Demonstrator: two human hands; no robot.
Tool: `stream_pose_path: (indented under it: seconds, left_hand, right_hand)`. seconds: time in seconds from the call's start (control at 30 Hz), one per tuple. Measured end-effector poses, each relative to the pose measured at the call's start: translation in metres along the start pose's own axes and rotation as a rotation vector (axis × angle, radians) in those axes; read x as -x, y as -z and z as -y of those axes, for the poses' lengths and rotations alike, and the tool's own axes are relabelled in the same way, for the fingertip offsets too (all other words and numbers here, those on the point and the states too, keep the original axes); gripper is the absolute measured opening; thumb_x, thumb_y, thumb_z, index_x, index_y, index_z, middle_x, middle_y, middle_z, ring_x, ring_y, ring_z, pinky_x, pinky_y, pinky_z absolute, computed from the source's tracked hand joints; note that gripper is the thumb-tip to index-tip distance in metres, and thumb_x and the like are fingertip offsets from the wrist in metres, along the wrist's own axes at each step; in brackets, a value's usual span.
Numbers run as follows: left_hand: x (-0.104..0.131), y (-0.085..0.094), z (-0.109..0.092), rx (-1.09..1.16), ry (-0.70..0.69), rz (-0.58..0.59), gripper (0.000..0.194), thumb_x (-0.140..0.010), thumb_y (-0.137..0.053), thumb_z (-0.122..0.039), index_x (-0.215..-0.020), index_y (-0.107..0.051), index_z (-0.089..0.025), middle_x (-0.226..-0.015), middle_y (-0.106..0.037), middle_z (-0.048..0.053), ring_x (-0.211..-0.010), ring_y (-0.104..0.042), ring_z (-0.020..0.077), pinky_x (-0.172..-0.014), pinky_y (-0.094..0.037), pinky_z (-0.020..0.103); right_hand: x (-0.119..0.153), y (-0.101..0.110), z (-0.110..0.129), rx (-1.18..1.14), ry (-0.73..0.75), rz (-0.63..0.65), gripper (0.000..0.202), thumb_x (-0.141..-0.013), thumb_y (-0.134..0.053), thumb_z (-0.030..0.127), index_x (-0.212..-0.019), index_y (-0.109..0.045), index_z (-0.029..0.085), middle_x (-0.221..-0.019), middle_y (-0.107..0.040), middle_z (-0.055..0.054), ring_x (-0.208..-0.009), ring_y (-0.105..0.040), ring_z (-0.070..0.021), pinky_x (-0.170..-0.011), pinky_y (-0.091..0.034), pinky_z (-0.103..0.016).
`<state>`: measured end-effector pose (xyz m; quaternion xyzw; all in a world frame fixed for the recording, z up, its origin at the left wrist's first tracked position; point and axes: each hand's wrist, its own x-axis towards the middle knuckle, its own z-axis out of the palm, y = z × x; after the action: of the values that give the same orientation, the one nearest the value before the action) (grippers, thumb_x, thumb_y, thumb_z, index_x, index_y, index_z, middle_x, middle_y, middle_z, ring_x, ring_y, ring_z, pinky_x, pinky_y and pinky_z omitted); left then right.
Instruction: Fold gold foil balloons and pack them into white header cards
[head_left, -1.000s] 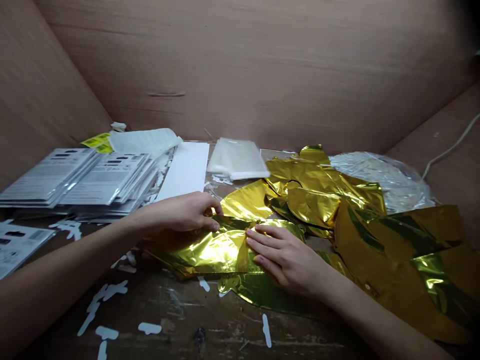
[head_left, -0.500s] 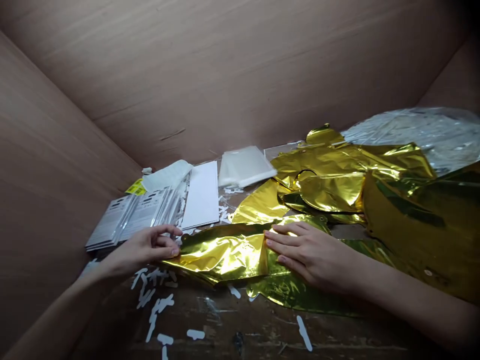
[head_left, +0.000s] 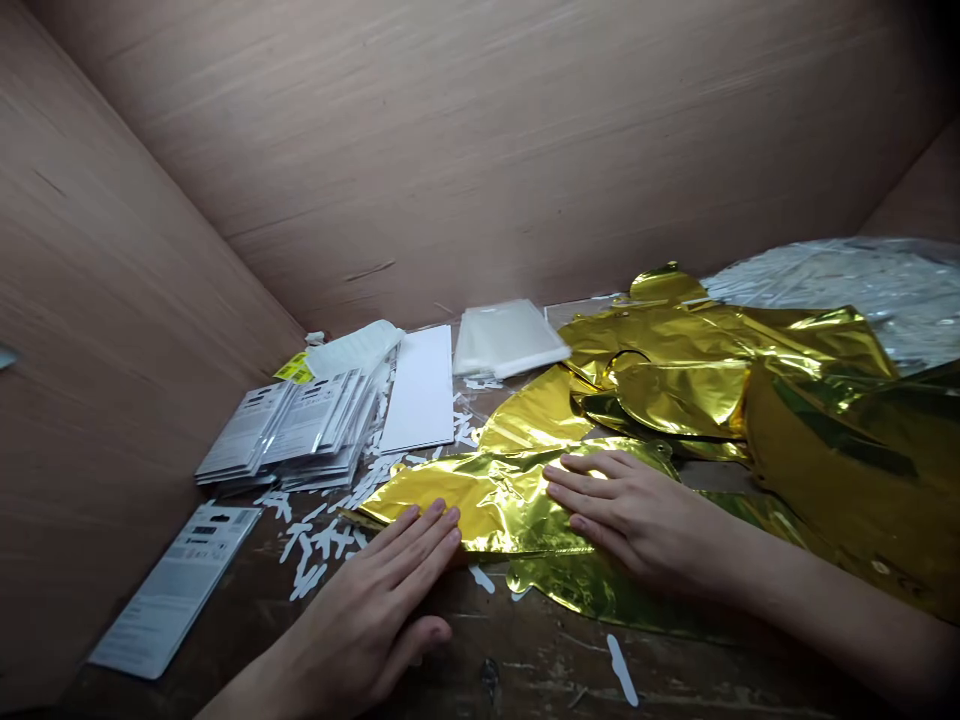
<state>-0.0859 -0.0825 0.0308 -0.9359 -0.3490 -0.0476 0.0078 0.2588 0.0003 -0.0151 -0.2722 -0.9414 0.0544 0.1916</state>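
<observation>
A shiny gold foil balloon (head_left: 502, 495), flat and partly folded, lies across the table in front of me. My right hand (head_left: 626, 510) rests flat on it, fingers stretched out to the left. My left hand (head_left: 382, 600) lies with its fingers extended and its fingertips on the balloon's lower left part, the thumb apart. Neither hand grasps anything. More gold foil (head_left: 600, 590) shows beneath the right hand and forearm.
Further gold foil balloons (head_left: 697, 380) pile up at the right. Packaged printed cards (head_left: 307, 420), a single pack (head_left: 180, 590), white card (head_left: 420, 385) and clear bags (head_left: 510, 338) lie left and behind. White paper scraps (head_left: 330, 540) litter the table. Wooden panels (head_left: 480, 150) enclose it.
My left hand has let go of the balloon's left tip and moved right and nearer, now flat on the foil. My right hand stays on the balloon. The view has shifted slightly.
</observation>
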Motion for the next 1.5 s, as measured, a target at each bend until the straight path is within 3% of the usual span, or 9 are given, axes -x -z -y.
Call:
stream_pose_path:
  seconds: [0.2,0.57,0.83,1.0,1.1,1.2,1.3,1.37,1.5]
  left_hand:
    - [0.009,-0.017,-0.004,0.032,0.060,-0.066,0.068,-0.100,-0.056,-0.026,-0.162,-0.029,-0.022,-0.156,-0.048,0.010,-0.143,-0.047,0.0275,-0.116,-0.045,0.044]
    - [0.037,-0.035,-0.006,-0.006,0.237,-0.127,0.065,-0.099,-0.057,-0.030,-0.159,-0.036,-0.019,-0.158,-0.044,0.011,-0.145,-0.043,0.0280,-0.118,-0.042,0.041]
    - [0.059,-0.040,0.024,-0.053,0.399,-0.188,0.057,-0.102,-0.052,-0.033,-0.157,-0.041,-0.019,-0.159,-0.044,0.009,-0.145,-0.042,0.0280,-0.118,-0.041,0.044]
    - [0.073,-0.032,0.046,-0.004,0.453,-0.202,0.051,-0.101,-0.055,-0.038,-0.149,-0.053,-0.022,-0.154,-0.051,0.008,-0.141,-0.050,0.0286,-0.116,-0.045,0.044]
    - [0.068,-0.020,0.053,-0.040,0.419,-0.273,0.054,-0.095,-0.065,-0.038,-0.146,-0.057,-0.024,-0.151,-0.055,0.008,-0.142,-0.049,0.0321,-0.117,-0.045,0.047]
    - [0.054,-0.009,0.055,-0.088,0.273,-0.275,0.050,-0.094,-0.065,-0.024,-0.143,-0.060,-0.028,-0.148,-0.059,0.005,-0.145,-0.044,0.0318,-0.117,-0.043,0.048]
    - [0.039,-0.001,0.051,-0.184,0.133,-0.281,0.044,-0.093,-0.063,-0.015,-0.134,-0.066,-0.032,-0.133,-0.070,0.002,-0.130,-0.059,0.0280,-0.112,-0.044,0.045]
    - [0.029,0.004,0.046,-0.297,0.202,-0.417,0.039,-0.091,-0.067,-0.017,-0.126,-0.071,-0.034,-0.117,-0.076,0.002,-0.108,-0.068,0.0261,-0.103,-0.047,0.044]
    - [0.005,0.015,0.039,-0.231,0.604,-0.692,0.024,-0.091,-0.068,-0.028,-0.114,-0.076,-0.032,-0.095,-0.068,0.005,-0.088,-0.065,0.0235,-0.086,-0.050,0.040]
  right_hand:
    - [0.000,0.000,0.001,-0.015,-0.010,-0.016,0.040,-0.105,-0.048,0.027,-0.142,-0.061,0.024,-0.140,-0.065,-0.007,-0.128,-0.060,-0.0295,-0.105,-0.049,-0.052]
    - [-0.002,0.000,0.002,0.008,0.012,0.021,0.045,-0.103,-0.050,0.025,-0.148,-0.055,0.026,-0.140,-0.065,-0.007,-0.131,-0.059,-0.0287,-0.105,-0.051,-0.049]
    - [-0.002,0.002,0.004,0.029,0.004,0.036,0.042,-0.103,-0.050,0.027,-0.145,-0.058,0.024,-0.141,-0.065,-0.007,-0.131,-0.059,-0.0296,-0.105,-0.051,-0.050]
    - [-0.003,0.003,0.005,0.028,0.001,0.011,0.041,-0.103,-0.050,0.027,-0.143,-0.060,0.025,-0.138,-0.067,-0.007,-0.128,-0.061,-0.0296,-0.104,-0.051,-0.050]
    - [-0.003,0.004,0.005,0.044,0.011,0.029,0.041,-0.104,-0.048,0.027,-0.143,-0.061,0.024,-0.139,-0.066,-0.008,-0.128,-0.061,-0.0303,-0.103,-0.051,-0.051]
    - [-0.004,0.004,0.006,0.063,0.015,0.056,0.041,-0.104,-0.047,0.026,-0.143,-0.060,0.023,-0.142,-0.064,-0.007,-0.129,-0.060,-0.0309,-0.103,-0.050,-0.051]
    - [-0.004,0.004,0.006,0.066,0.016,0.068,0.041,-0.105,-0.047,0.025,-0.143,-0.059,0.022,-0.143,-0.063,-0.006,-0.130,-0.060,-0.0312,-0.102,-0.050,-0.052]
    - [-0.003,0.004,0.005,0.064,0.016,0.079,0.041,-0.105,-0.046,0.025,-0.144,-0.059,0.022,-0.144,-0.062,-0.006,-0.130,-0.059,-0.0309,-0.103,-0.050,-0.052]
    - [-0.003,0.004,0.004,0.058,0.019,0.091,0.042,-0.105,-0.044,0.024,-0.144,-0.058,0.022,-0.145,-0.060,-0.004,-0.133,-0.057,-0.0297,-0.106,-0.048,-0.051]
